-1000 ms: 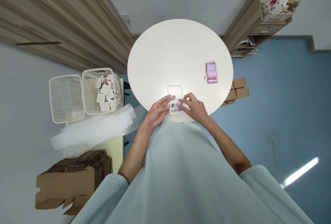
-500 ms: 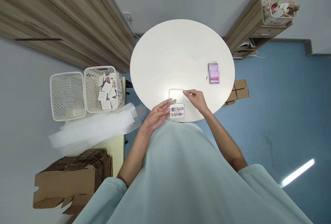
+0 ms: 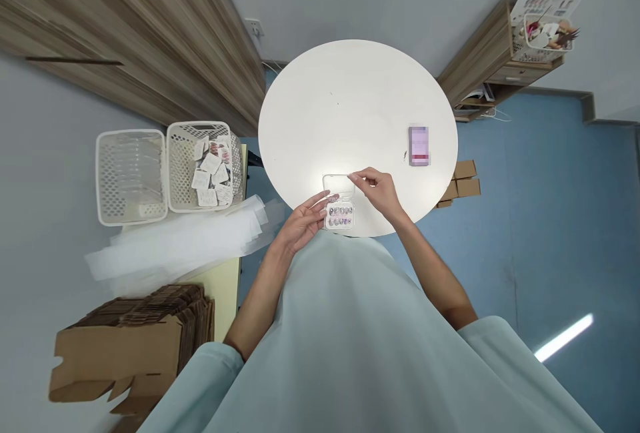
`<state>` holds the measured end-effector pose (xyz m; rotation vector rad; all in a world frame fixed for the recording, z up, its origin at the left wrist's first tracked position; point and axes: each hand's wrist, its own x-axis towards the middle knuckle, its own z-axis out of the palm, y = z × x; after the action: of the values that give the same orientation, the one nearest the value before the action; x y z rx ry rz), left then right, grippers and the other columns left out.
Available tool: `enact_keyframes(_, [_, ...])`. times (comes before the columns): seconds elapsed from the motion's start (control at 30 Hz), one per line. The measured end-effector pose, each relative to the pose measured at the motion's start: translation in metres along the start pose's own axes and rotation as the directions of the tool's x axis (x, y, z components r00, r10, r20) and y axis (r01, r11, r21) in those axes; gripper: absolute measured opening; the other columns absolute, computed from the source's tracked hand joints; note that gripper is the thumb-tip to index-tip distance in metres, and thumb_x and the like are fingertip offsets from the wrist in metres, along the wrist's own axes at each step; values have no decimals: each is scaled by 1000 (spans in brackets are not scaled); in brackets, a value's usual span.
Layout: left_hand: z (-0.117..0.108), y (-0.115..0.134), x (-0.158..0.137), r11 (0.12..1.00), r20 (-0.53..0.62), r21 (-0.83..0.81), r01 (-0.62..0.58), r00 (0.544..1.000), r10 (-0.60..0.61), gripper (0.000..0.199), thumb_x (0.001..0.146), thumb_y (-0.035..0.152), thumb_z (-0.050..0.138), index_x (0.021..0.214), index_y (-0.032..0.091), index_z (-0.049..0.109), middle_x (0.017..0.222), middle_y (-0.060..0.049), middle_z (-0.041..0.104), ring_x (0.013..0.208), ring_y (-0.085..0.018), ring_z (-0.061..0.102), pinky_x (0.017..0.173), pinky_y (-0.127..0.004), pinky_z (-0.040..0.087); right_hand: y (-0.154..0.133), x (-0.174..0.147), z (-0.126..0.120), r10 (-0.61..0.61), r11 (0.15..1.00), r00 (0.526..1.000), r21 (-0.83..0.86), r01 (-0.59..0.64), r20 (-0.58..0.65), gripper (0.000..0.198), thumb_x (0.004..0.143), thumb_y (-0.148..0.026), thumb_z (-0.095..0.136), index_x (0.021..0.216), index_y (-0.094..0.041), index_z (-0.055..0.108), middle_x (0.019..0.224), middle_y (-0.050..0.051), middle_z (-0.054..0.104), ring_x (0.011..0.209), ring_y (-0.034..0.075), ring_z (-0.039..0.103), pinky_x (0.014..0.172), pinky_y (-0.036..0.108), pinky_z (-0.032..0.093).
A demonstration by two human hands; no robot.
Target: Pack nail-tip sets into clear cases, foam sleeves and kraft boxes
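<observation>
A small clear plastic case [image 3: 340, 225] lies open near the front edge of the white round table [image 3: 350, 86]. Two rows of small purple and silvery pieces [image 3: 341, 211], looking like press-on nails, fill its lower half. Its transparent lid [image 3: 336, 183] is folded back, away from my body. My left hand [image 3: 304, 223] holds the case at its left side, with the fingers around the hinge and the left edge. At the lid's upper right corner, my right hand [image 3: 379, 191] pinches the rim between thumb and forefinger.
A blurred purple box [image 3: 419, 146] stands on the table's right side. To my left are white baskets [image 3: 173, 203] with cards, white translucent sheets [image 3: 185, 246] and stacked flat cardboard [image 3: 120, 353]. Small brown boxes [image 3: 465, 178] sit on the floor at right, near a wooden cabinet [image 3: 480, 46].
The view has shifted slightly. Both hands keep their places on the open case, and the lid looks tilted a little differently under my right hand.
</observation>
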<state>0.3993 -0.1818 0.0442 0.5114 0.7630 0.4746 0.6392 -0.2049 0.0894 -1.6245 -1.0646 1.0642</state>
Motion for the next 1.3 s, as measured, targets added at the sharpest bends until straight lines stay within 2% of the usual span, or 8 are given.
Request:
enact_keyframes(0.13, [-2, 7, 4, 999, -47, -37, -39, 998, 37, 48, 91, 31, 82, 137, 22, 72, 149, -13, 66, 133, -30, 66, 111, -43, 55, -14, -22, -4, -20, 1000, 993, -6, 21, 119, 39, 89, -62, 77, 103, -26, 85, 100, 5, 70, 75, 14, 55, 67, 29, 45])
enact_keyframes(0.27, [-3, 15, 5, 996, -39, -52, -78, 996, 76, 40, 99, 45, 72, 128, 19, 77, 151, -13, 64, 133, -31, 66, 110, -42, 56, -6, -42, -3, 7, 1000, 983, -2, -7, 183, 37, 85, -59, 84, 105, -28, 85, 102, 4, 67, 70, 12, 51, 60, 28, 42])
enact_keyframes(0.53, [-1, 25, 3, 995, -11, 37, -98, 995, 98, 43, 88, 31, 84, 130, 22, 78, 155, -11, 62, 144, -34, 57, 118, -46, 50, 4, -59, 5, 35, 999, 985, -26, -31, 172, 40, 83, -58, 85, 108, -27, 81, 105, 5, 69, 68, 12, 51, 62, 30, 44])
enact_keyframes(0.7, [-1, 27, 1, 992, -12, 62, -107, 994, 108, 45, 86, 31, 86, 129, 23, 78, 160, -10, 57, 147, -35, 53, 120, -48, 49, 7, -56, 5, 204, 979, 970, -42, -200, 135, 47, 77, -62, 86, 100, -23, 77, 85, 1, 69, 64, 13, 50, 63, 29, 44])
enact_keyframes(0.83, [0, 28, -1, 990, -9, 71, -123, 992, 123, 45, 84, 31, 87, 128, 22, 78, 160, -11, 57, 147, -35, 53, 119, -47, 48, 10, -56, 10, 337, 934, 891, 10, -357, 303, 52, 81, -72, 77, 87, -19, 77, 61, -2, 58, 57, 13, 46, 56, 28, 41])
enact_keyframes(0.97, [-1, 24, -6, 988, -45, 81, -130, 990, 134, 55, 91, 38, 81, 143, 26, 68, 157, -12, 60, 142, -30, 58, 120, -46, 47, 10, -56, 18, 350, 912, 877, 96, -399, 328, 54, 76, -71, 81, 85, -19, 75, 69, 1, 65, 56, 11, 45, 52, 27, 38])
enact_keyframes(1.17, [-15, 13, -23, 930, -233, 367, 15, 969, 76, 69, 91, 55, 77, 150, 23, 61, 124, -13, 76, 114, -29, 71, 93, -40, 59, 20, -48, 29, 345, 904, 877, 134, -407, 336, 49, 76, -67, 83, 84, -20, 75, 84, 4, 73, 56, 9, 46, 53, 27, 38])
enact_keyframes(1.3, [-23, 9, -31, 894, -290, 446, 29, 950, 113, 74, 82, 56, 85, 143, 20, 65, 98, -8, 77, 91, -24, 73, 75, -33, 55, 27, -41, 40, 357, 901, 860, 107, -419, 366, 50, 76, -67, 83, 85, -19, 75, 88, 5, 75, 57, 9, 46, 53, 26, 39])
